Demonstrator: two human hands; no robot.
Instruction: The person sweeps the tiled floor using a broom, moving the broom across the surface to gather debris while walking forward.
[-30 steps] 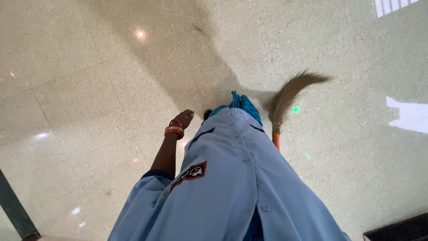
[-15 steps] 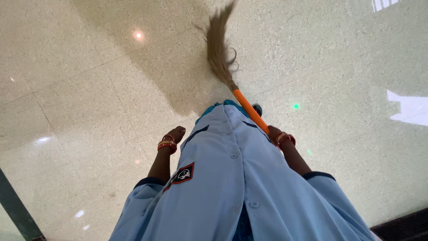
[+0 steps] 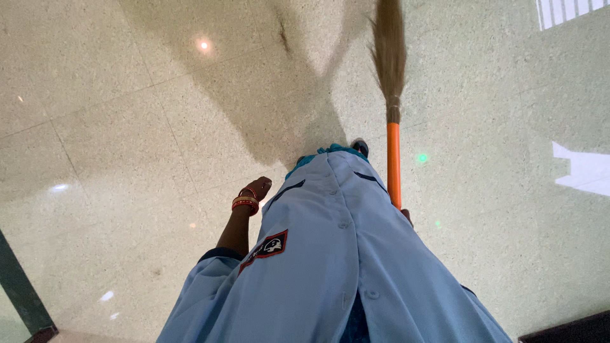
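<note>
A grass broom [image 3: 389,57] with an orange handle [image 3: 394,165] points straight ahead over the pale speckled floor. My right hand [image 3: 406,216] grips the handle's lower end and is almost wholly hidden behind my light blue coat [image 3: 337,267]. My left hand [image 3: 257,188], with red and gold bangles at the wrist, hangs at my side with fingers curled and holds nothing. A dark shoe tip [image 3: 360,146] shows past the coat hem, next to the handle.
Polished speckled floor tiles [image 3: 114,140] with light reflections lie all around. A dark green post or frame edge [image 3: 22,289] stands at the lower left. A dark strip [image 3: 565,330] runs along the bottom right corner.
The broom swung from low right across to the upper left, then back to straight ahead. My right hand dropped back behind the coat. My left hand barely moved.
</note>
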